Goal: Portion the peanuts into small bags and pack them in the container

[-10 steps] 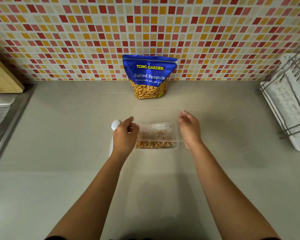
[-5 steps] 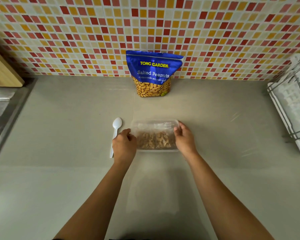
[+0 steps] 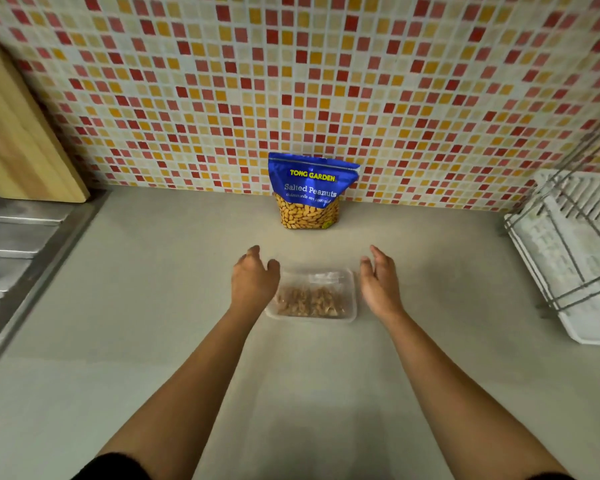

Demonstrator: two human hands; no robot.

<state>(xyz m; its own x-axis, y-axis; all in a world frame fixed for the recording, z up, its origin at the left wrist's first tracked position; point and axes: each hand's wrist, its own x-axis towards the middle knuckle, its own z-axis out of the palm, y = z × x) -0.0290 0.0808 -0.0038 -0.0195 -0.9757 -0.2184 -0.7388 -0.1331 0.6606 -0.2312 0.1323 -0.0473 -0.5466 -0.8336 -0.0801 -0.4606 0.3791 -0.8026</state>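
Hands (image 3: 253, 287) (image 3: 378, 289) now loose beside container (image 3: 312, 318)

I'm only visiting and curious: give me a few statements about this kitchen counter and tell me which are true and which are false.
1. The blue peanut bag stands upright against the tiled wall. True.
2. The left hand grips the clear container. False: it is open, fingers relaxed, at the container's left side and holds nothing.
3. The right hand is open, to the right of the container. True.
4. The dish rack sits at the left end of the counter. False: it is at the right end; a wooden board leans at the left.
5. There are peanuts inside the container. True.
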